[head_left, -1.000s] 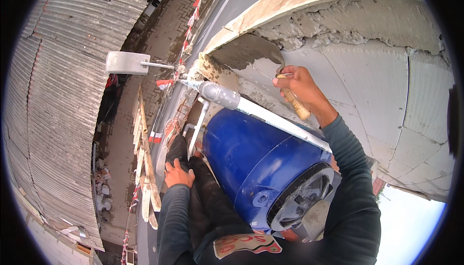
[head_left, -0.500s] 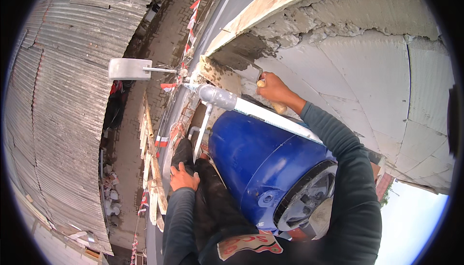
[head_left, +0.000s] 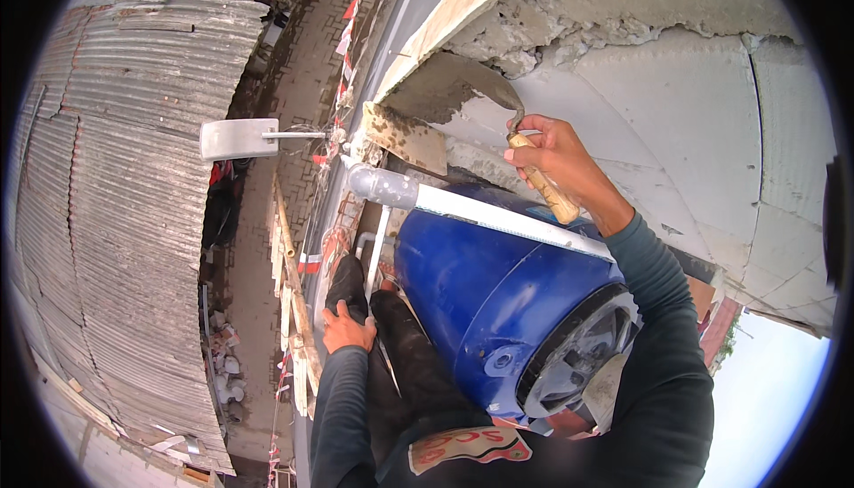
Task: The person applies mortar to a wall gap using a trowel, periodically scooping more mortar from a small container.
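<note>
My right hand [head_left: 569, 163] grips a trowel by its wooden handle [head_left: 553, 193], near the grey block wall. The trowel's bent metal neck [head_left: 516, 117] points up toward a patch of wet mortar [head_left: 431, 88] on the wall. Its blade is hard to tell apart from the mortar. My left hand [head_left: 347, 331] lies with fingers apart on my dark-trousered knee [head_left: 348, 282]. Between my legs and the wall is a large blue tank [head_left: 480, 283] with a black-rimmed lid [head_left: 578, 359].
A white pipe [head_left: 507, 221] with a grey elbow crosses above the tank. A mortar-spotted board [head_left: 405, 138] juts from the wall's corner. Beyond the edge, far below, runs a paved lane [head_left: 298, 88] with red-and-white bunting over it. Bamboo and wooden poles [head_left: 294, 292] and a corrugated roof [head_left: 133, 203] are to the left.
My right hand has moved right with the trowel, and more of its handle now shows. The dark mortar patch is more exposed. My left hand stays at my knee; the view has shifted slightly.
</note>
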Available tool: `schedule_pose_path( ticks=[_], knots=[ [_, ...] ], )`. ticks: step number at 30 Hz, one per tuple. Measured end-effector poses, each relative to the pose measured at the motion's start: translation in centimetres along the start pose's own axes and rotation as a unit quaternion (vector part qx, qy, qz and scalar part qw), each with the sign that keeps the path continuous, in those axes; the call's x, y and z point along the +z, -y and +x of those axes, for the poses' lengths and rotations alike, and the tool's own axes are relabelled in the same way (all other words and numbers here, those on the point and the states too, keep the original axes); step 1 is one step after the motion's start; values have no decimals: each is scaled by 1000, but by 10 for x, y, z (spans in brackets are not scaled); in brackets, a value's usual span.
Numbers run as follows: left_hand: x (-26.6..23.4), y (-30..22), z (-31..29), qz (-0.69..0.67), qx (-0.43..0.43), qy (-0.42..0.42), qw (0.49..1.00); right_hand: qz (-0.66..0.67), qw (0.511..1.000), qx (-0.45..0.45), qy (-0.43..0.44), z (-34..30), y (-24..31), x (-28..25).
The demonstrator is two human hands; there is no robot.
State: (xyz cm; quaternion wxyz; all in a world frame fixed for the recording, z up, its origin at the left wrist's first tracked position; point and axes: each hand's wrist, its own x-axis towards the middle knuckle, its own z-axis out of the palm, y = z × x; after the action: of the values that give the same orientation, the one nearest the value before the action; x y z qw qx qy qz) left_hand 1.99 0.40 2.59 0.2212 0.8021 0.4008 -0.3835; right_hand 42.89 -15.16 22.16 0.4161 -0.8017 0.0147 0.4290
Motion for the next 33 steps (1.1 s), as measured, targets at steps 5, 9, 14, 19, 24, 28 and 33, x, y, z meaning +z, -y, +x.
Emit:
schedule_pose_path(
  ticks=[5,9,14,19,24,28,33],
  knots=[
    [-1,5,-2,9,-11,0,1000,-43,998,-50,18,-14,-17,-9],
    [2,-3,-2,13,5,-3,1000,-237,967,-77,55,49,-86,-8],
    [0,1,-1,20,-2,-9,1000,-299,949,-99,-9,117,-114,13],
    [0,-7,-2,39,3,-13,999,-81,996,-24,36,53,-66,-24],
    [0,-10,-1,50,5,-8,999,-2,998,-59,18,-7,-26,-25],
    [3,-6,-1,60,11,-20,998,29,995,-89,42,-8,-42,-26],
    [2,-11,1,59,3,-5,998,-107,988,-82,75,63,-107,-3]
  ],
)
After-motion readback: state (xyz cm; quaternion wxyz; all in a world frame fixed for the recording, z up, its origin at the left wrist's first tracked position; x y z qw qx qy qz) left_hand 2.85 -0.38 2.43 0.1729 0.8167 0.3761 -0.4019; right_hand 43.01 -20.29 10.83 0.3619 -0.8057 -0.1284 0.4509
